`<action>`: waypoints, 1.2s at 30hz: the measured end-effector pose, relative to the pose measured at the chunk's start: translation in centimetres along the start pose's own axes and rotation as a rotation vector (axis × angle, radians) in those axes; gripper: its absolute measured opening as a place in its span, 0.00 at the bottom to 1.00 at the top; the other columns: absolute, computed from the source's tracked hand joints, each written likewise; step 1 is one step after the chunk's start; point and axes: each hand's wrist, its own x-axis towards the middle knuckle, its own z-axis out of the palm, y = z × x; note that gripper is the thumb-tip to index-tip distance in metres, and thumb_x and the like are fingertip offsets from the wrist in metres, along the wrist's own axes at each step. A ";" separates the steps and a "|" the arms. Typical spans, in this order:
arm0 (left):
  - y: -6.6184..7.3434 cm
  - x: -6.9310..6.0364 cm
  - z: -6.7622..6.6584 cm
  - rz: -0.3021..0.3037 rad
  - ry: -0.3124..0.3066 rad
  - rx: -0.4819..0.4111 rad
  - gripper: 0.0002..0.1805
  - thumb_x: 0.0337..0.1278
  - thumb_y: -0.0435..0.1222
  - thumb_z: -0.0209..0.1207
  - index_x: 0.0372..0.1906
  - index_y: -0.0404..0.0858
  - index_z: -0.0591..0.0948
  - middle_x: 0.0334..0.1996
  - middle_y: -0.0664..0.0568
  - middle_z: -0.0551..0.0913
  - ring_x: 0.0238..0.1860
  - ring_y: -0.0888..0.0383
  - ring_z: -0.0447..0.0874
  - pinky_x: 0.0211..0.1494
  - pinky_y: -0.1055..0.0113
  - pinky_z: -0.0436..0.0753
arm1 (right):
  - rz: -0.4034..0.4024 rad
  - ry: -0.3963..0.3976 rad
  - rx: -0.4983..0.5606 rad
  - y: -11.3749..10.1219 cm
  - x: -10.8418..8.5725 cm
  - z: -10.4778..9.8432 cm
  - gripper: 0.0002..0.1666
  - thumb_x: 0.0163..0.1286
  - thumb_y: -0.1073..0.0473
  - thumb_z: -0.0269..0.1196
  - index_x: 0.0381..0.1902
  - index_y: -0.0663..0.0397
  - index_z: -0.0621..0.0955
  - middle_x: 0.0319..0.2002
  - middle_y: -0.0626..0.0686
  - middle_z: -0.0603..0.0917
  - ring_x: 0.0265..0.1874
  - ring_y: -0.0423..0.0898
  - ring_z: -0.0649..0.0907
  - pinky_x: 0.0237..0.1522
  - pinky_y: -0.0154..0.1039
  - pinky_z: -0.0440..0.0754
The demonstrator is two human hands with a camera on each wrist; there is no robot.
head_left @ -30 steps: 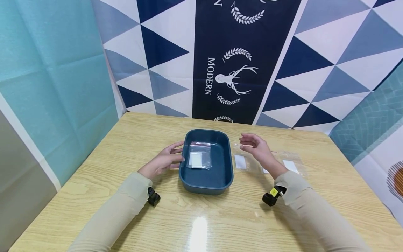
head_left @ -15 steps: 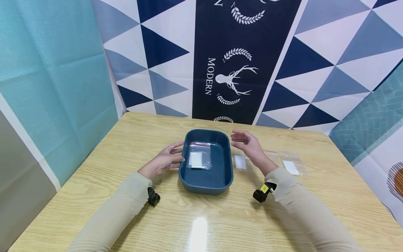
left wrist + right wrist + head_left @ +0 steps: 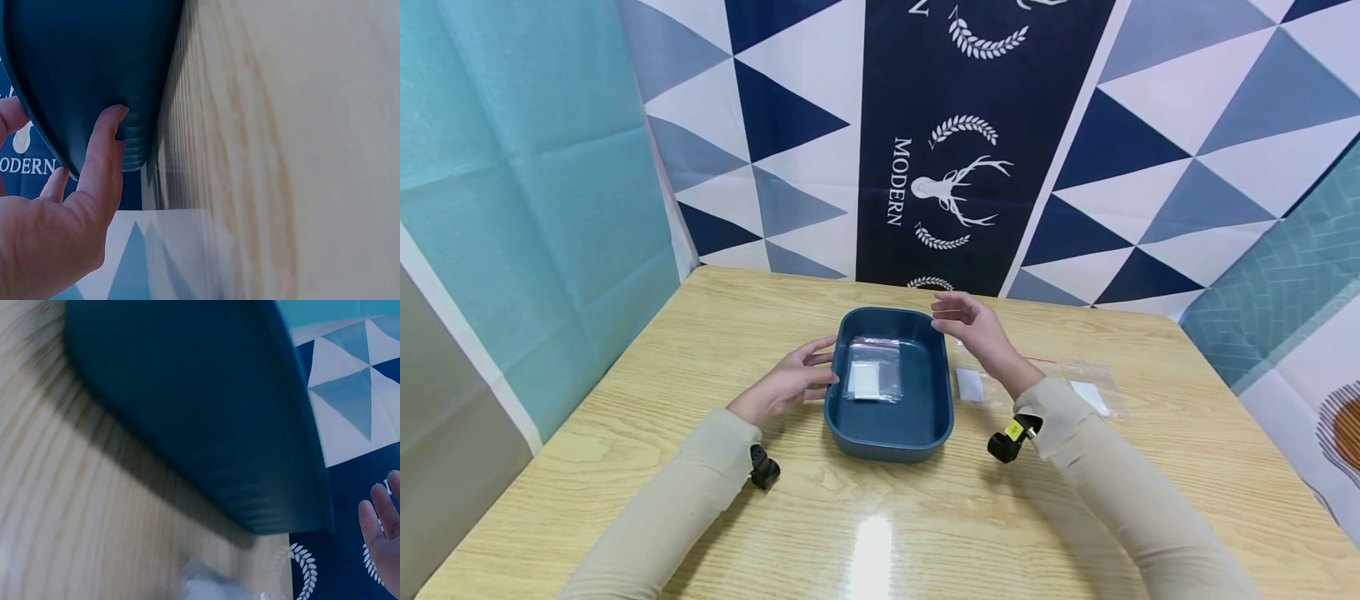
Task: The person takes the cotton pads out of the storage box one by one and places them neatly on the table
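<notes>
The blue tray (image 3: 922, 392) stands upright on the wooden surface (image 3: 790, 525); clock positions below are taken from the tray's center in the head view. The left hand (image 3: 784, 385) is at 9 o'clock, its fingers loosely extended and touching the outer wall – released, with no grasp. The right hand (image 3: 982, 333) is at 2 o'clock, its fingers gently bent and grasping nothing; the right wrist view shows a gap between them and the tray. Inside the tray, toward 10 o'clock, lies clear bagging (image 3: 887, 371) with white inserts; the layer count cannot be told. On the surface at 3 o'clock, a white insert (image 3: 970, 385) lies just beside the tray, and a clear bag (image 3: 1092, 396) lies farther out.
</notes>
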 end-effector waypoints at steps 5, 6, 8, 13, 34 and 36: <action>0.0 0.0 0.0 -0.005 0.001 -0.006 0.38 0.57 0.22 0.54 0.70 0.46 0.59 0.66 0.42 0.61 0.59 0.45 0.70 0.53 0.53 0.76 | -0.009 0.003 0.000 -0.8 0.5 0.6 0.25 0.64 0.63 0.62 0.59 0.54 0.72 0.55 0.59 0.75 0.54 0.51 0.74 0.57 0.49 0.72; 0.0 0.0 0.0 -0.001 -0.004 -0.007 0.38 0.57 0.22 0.54 0.71 0.46 0.59 0.66 0.41 0.60 0.59 0.45 0.70 0.53 0.53 0.76 | -0.010 0.002 0.001 -1.0 0.6 0.7 0.25 0.64 0.62 0.62 0.59 0.54 0.72 0.55 0.59 0.76 0.54 0.51 0.74 0.57 0.48 0.72; 0.0 -0.1 0.0 -0.001 -0.005 -0.012 0.38 0.57 0.22 0.54 0.71 0.46 0.59 0.66 0.41 0.60 0.59 0.45 0.70 0.54 0.53 0.76 | -0.017 -0.002 0.005 -1.2 0.7 1.0 0.25 0.63 0.62 0.62 0.59 0.55 0.72 0.55 0.59 0.76 0.54 0.51 0.74 0.57 0.48 0.71; 0.1 -0.1 0.0 0.002 -0.001 -0.001 0.39 0.55 0.22 0.55 0.71 0.46 0.58 0.66 0.41 0.60 0.59 0.45 0.69 0.54 0.53 0.75 | -0.048 -0.015 0.032 -1.8 1.0 1.5 0.25 0.63 0.63 0.62 0.59 0.58 0.73 0.54 0.61 0.76 0.52 0.53 0.75 0.56 0.49 0.72; 0.3 0.0 0.1 -0.005 -0.009 -0.022 0.39 0.55 0.21 0.53 0.71 0.46 0.58 0.67 0.41 0.60 0.60 0.44 0.69 0.53 0.53 0.76 | -0.066 -0.018 0.105 -3.3 3.4 3.8 0.22 0.65 0.63 0.61 0.57 0.56 0.74 0.52 0.59 0.77 0.49 0.50 0.76 0.55 0.44 0.74; 0.2 -0.1 0.0 -0.002 -0.014 -0.024 0.39 0.55 0.21 0.53 0.71 0.46 0.58 0.67 0.41 0.60 0.60 0.43 0.68 0.53 0.53 0.76 | -0.051 -0.028 0.112 -3.5 3.5 4.2 0.23 0.65 0.63 0.61 0.58 0.56 0.74 0.52 0.59 0.76 0.49 0.50 0.76 0.55 0.44 0.74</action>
